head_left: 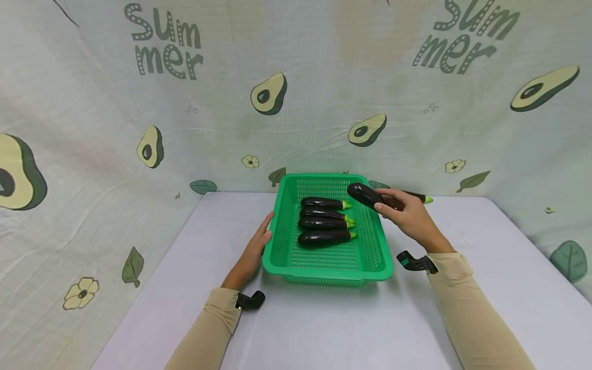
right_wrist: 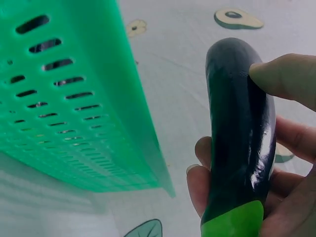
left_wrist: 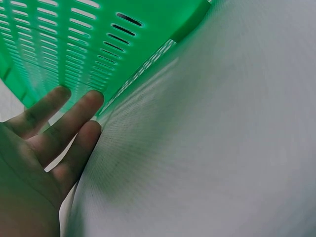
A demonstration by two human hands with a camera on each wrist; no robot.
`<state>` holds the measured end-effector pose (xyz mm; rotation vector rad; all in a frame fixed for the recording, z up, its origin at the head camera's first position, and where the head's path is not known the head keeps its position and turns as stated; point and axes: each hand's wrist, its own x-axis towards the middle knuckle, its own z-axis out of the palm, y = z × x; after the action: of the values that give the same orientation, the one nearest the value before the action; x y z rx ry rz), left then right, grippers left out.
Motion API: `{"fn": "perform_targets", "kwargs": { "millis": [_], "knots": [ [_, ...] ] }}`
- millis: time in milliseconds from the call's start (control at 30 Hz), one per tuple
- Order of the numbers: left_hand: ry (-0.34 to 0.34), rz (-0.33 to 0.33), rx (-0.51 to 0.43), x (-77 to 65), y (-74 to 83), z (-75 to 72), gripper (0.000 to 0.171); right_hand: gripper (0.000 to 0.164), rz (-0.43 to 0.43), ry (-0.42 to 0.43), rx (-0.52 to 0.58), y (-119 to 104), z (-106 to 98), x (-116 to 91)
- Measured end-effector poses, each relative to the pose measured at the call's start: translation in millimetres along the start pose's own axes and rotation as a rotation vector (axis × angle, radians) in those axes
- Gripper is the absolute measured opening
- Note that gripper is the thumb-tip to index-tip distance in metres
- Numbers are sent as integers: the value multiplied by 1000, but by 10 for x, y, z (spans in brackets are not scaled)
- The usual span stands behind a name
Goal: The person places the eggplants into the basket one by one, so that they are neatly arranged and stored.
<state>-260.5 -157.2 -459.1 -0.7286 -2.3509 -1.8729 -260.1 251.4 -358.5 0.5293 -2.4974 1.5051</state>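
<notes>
A green plastic basket (head_left: 324,271) stands on the table, with several dark purple eggplants (head_left: 325,237) side by side inside, green stem ends to the right. Over the basket's right rim, my right hand (head_left: 409,216) holds an eggplant (head_left: 363,194) clear of the others. In the right wrist view, the thumb lies on one side of that eggplant (right_wrist: 239,123) and fingers curl round the other, the green cap toward the palm. At the basket's left wall rests my left hand (head_left: 253,252), its fingers (left_wrist: 79,116) extended against the slotted side.
Behind the right hand, the green-tipped end of an eggplant (head_left: 418,197) shows near the table's back edge. A white-covered table (head_left: 319,329) carries everything. A cloth printed with avocados (head_left: 269,93) hangs behind it.
</notes>
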Motion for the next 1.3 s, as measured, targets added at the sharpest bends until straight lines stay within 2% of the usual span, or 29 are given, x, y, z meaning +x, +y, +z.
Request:
{"fn": "perform_targets", "kwargs": {
  "millis": [300, 633, 700, 833, 933, 1000, 1133, 1300],
  "knots": [
    [1, -7, 9, -9, 30, 9, 56, 46, -37, -25, 15, -49, 36, -34],
    [-14, -29, 7, 10, 39, 10, 56, 45, -91, -66, -36, -71, 102, -42],
    [-26, -36, 1, 0, 75, 8, 56, 45, -91, -74, -36, -84, 107, -49],
    [-56, -45, -9, -51, 264, 8, 57, 45, -84, -96, -45, -124, 104, -59],
    [-61, -42, -15, -83, 388, 13, 57, 45, -92, -130, -84, -156, 97, -32],
    [-55, -39, -15, -89, 412, 13, 57, 46, -100, -159, -124, -182, 91, 0],
    [-50, -35, -13, -83, 417, 6, 57, 46, -111, -221, -190, -244, 80, 59],
    [-50, -37, -6, -81, 410, -3, 57, 45, -99, -311, -181, -296, 101, 131]
  ]
}}
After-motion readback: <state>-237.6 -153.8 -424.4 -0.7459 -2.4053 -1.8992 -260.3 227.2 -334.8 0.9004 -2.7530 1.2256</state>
